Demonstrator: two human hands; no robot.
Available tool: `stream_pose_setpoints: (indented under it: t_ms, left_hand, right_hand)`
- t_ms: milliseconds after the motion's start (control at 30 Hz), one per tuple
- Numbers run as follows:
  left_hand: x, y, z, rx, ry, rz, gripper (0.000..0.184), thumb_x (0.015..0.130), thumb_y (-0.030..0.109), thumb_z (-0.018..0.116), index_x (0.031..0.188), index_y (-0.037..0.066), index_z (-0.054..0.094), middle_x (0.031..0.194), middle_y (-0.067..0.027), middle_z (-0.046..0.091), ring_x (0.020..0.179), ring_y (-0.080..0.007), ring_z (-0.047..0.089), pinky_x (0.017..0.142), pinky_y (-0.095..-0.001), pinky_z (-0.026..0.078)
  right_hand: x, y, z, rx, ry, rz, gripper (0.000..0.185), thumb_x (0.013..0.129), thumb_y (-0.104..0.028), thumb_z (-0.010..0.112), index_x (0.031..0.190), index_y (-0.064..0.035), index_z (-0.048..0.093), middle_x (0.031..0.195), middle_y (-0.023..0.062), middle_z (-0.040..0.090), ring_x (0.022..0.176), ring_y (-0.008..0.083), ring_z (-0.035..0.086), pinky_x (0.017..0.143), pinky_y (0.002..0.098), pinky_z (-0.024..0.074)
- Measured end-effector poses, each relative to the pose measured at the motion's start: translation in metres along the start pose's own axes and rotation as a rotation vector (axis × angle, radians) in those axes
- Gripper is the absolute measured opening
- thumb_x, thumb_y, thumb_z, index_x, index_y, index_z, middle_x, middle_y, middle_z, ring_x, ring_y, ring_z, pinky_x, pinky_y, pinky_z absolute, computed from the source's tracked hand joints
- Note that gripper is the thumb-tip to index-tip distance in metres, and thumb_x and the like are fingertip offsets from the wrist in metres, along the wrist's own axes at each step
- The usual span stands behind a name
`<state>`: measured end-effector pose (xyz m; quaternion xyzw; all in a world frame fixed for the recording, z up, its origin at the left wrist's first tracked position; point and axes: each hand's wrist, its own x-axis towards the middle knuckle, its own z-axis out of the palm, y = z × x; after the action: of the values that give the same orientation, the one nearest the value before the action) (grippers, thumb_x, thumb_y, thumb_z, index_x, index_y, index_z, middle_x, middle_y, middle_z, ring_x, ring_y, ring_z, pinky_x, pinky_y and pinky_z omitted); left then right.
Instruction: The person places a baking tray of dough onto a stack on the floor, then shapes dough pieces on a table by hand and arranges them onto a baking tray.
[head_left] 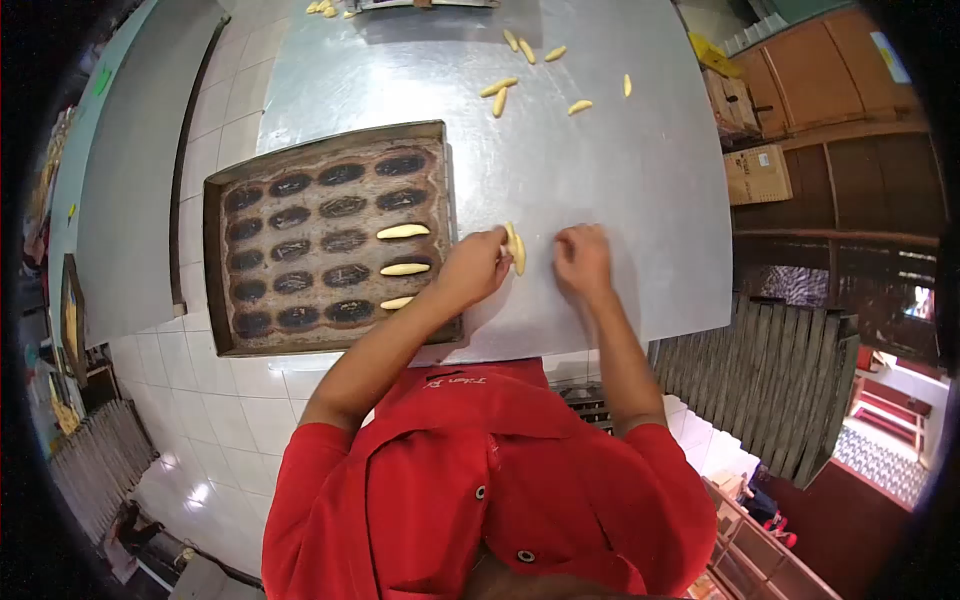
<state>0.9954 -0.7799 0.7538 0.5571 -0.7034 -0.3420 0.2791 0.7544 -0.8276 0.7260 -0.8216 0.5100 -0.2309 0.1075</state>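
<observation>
Two slim, pale yellow dough pieces (517,250) lie side by side on the metal table, between my hands. My left hand (476,267) is closed, with its fingertips at the left piece of the pair. To the right of the pair, a little apart from it, my right hand (585,262) has its fingers curled in; their inner side is hidden. On my left is a worn, dark baking tray (325,349) with rows of blackened oval marks. Along its right side, three shaped dough pieces (404,231) lie in a column, the nearest partly behind my left forearm.
Several more dough pieces (500,100) are scattered over the far part of the metal table (620,180). A metal object (425,4) is cut off at the top edge. Slatted wooden boards (755,380) stand beyond the table's right corner, and a cardboard box (757,175) sits at the right.
</observation>
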Motion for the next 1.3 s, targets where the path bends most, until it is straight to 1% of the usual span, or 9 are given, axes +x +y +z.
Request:
stream_pose_setpoints:
  t_ms: [233,400,500,667,767,900,933,1067,1300]
  left_hand:
    - [0.026,-0.008,0.039,-0.068,0.058,-0.314,0.043,0.078,0.014,0.075,0.109,-0.003,0.050,0.083,-0.0221,0.070,0.079,-0.0417,0.070,0.070,-0.0470,0.055]
    - [0.015,0.029,0.051,-0.430,0.120,-0.170,0.036,0.082,-0.002,0.070,0.114,0.000,0.052,0.079,-0.0055,0.063,0.072,-0.0116,0.063,0.067,-0.0267,0.052]
    - [0.009,0.036,0.071,-0.610,0.094,-0.052,0.030,0.085,-0.003,0.068,0.111,0.001,0.055,0.087,-0.0060,0.062,0.079,-0.0097,0.062,0.069,-0.0246,0.052]
    - [-0.009,0.009,0.077,0.133,0.117,0.198,0.021,0.069,-0.005,0.062,0.087,0.005,0.065,0.086,-0.0148,0.056,0.088,-0.0376,0.057,0.076,-0.0443,0.048]
    - [-0.005,0.040,0.062,0.222,0.081,0.122,0.012,0.070,0.002,0.066,0.082,0.005,0.064,0.087,-0.0134,0.056,0.090,-0.0357,0.057,0.077,-0.0426,0.047]
    - [0.039,0.047,0.089,0.398,0.351,0.264,0.031,0.078,0.019,0.068,0.108,0.010,0.069,0.116,-0.0172,0.060,0.114,-0.0361,0.056,0.095,-0.0477,0.044]
    - [0.042,0.044,0.096,0.589,0.240,0.181,0.054,0.084,0.025,0.064,0.135,0.009,0.057,0.145,-0.0227,0.047,0.139,-0.0375,0.041,0.112,-0.0531,0.033]
    - [-0.009,0.033,0.131,0.607,0.102,0.070,0.074,0.091,0.028,0.056,0.151,-0.007,0.031,0.162,-0.0244,0.025,0.152,-0.0385,0.021,0.121,-0.0577,0.018]
    - [-0.073,0.040,0.150,0.618,0.074,0.047,0.068,0.095,0.024,0.050,0.152,-0.007,0.030,0.161,-0.0278,0.023,0.152,-0.0411,0.018,0.120,-0.0605,0.017]
  right_hand:
    - [-0.006,-0.041,0.020,0.085,-0.217,0.064,0.024,0.078,-0.020,0.074,0.095,-0.0068,0.065,0.096,0.0118,0.063,0.096,0.0330,0.059,0.084,0.0449,0.0462]
    - [-0.012,0.006,-0.036,0.512,-0.294,0.180,0.019,0.075,-0.008,0.070,0.094,-0.0072,0.063,0.084,0.0123,0.065,0.086,0.0323,0.061,0.079,0.0438,0.0489]
    - [-0.028,0.043,-0.071,0.302,-0.125,-0.057,0.022,0.073,-0.005,0.070,0.094,-0.0081,0.063,0.089,0.0097,0.065,0.091,0.0319,0.060,0.081,0.0440,0.0475]
    - [-0.062,0.112,-0.102,-0.002,-0.182,-0.166,0.025,0.070,-0.004,0.069,0.093,-0.0083,0.063,0.096,0.0093,0.063,0.097,0.0317,0.058,0.085,0.0449,0.0459]
    - [-0.050,0.124,-0.104,0.012,-0.208,-0.161,0.026,0.072,-0.008,0.070,0.098,-0.0066,0.063,0.103,0.0119,0.063,0.103,0.0333,0.057,0.090,0.0457,0.0455]
    - [-0.009,0.115,-0.066,-0.045,-0.053,-0.175,0.050,0.084,-0.025,0.069,0.125,0.0014,0.059,0.134,0.0212,0.057,0.132,0.0372,0.047,0.108,0.0502,0.0385]
    - [-0.011,0.109,-0.060,-0.042,-0.048,-0.178,0.050,0.084,-0.025,0.069,0.125,0.0014,0.059,0.134,0.0212,0.057,0.132,0.0372,0.047,0.108,0.0502,0.0385]
    - [-0.063,0.086,-0.056,-0.168,-0.372,-0.315,0.083,0.092,-0.044,0.059,0.150,0.0088,0.032,0.160,0.0264,0.027,0.152,0.0363,0.019,0.121,0.0538,0.0193]
    - [-0.113,0.067,-0.056,-0.119,-0.487,-0.388,0.085,0.092,-0.046,0.057,0.151,0.0086,0.030,0.162,0.0270,0.022,0.153,0.0372,0.016,0.122,0.0555,0.0147]
